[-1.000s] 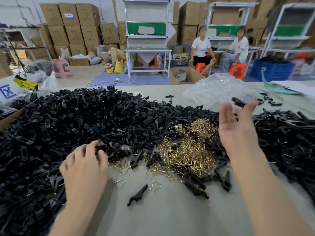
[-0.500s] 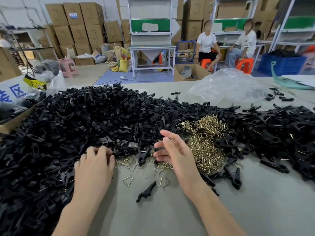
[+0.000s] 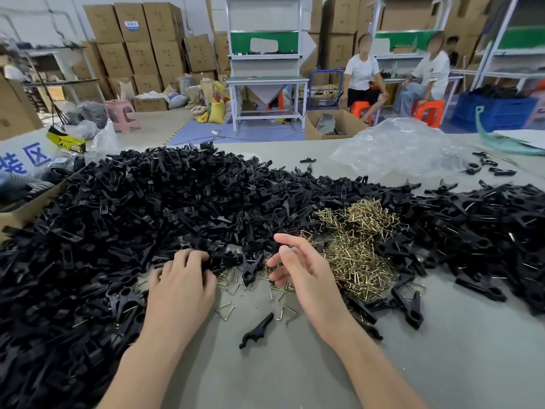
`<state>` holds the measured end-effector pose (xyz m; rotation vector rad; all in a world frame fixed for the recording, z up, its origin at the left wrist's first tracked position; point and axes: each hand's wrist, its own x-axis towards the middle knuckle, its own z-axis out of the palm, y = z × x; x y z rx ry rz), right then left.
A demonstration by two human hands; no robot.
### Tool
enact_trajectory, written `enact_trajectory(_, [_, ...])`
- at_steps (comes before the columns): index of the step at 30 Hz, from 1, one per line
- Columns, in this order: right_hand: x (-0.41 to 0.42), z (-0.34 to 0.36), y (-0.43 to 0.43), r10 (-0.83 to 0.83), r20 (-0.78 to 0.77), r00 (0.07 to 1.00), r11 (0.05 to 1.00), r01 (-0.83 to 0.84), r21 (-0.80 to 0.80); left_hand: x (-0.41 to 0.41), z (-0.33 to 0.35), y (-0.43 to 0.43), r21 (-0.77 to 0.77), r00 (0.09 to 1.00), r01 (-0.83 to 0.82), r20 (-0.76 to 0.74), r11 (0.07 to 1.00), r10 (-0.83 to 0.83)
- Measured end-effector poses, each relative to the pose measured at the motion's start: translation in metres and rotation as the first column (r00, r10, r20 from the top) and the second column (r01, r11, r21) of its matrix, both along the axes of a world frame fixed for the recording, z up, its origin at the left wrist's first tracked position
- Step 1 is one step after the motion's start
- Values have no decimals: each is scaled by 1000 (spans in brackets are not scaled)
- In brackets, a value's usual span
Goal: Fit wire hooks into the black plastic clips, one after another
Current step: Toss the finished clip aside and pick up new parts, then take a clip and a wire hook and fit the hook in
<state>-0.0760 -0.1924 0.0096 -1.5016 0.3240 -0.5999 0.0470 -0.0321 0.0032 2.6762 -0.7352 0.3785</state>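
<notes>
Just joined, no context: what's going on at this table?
A person works at a grey table between a heap of black plastic clips and a mound of brass-coloured wire hooks. The left hand digs its fingertips into the heap's edge; whether it grips a clip is hidden. The right hand hovers open and empty over loose hooks. No fitting yet.

1 wide-angle camera, worn on the person's head, looks forward and down over the flat grey table top (image 3: pixel 295 379). It sits close to the work. The left hand (image 3: pixel 182 287) and right hand (image 3: pixel 306 276) fill the lower middle, and both forearms enter from the bottom edge. The heap of black plastic clips (image 3: pixel 177 202) and the pile of brass-coloured wire hooks (image 3: pixel 359 246) lie just beyond. The upper third takes in stacked brown cardboard boxes (image 3: pixel 141 39) and 2 seated people (image 3: pixel 362 75), well away.
</notes>
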Motion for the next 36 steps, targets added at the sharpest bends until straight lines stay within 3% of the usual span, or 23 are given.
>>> enact_trajectory(7, [1,-2,-1,10,18,1000,1000,-11,12,8,-2,2,50,999,38,16,998,-39])
enact_trajectory(19, [0,-3,-1,21,27,999,1000,-21,4,1,9,0,-297,992,50,127,953,-13])
enact_trajectory(24, [-1,-6,1,21,0,1000,998,-21,-63,-6,10,-2,-460,984,178,56,870,-172])
enact_trajectory(28, [1,-5,8,47,-11,999,995,-48,-86,-25,10,-15,-452,940,338,115,825,-322])
enact_trajectory(32, [4,-3,8,34,21,999,999,-35,35,-40,3,-26,-401,881,466,134,789,-453])
enact_trajectory(36, [6,-4,5,25,49,998,986,-33,164,-40,-2,-29,-400,883,463,128,791,-453])
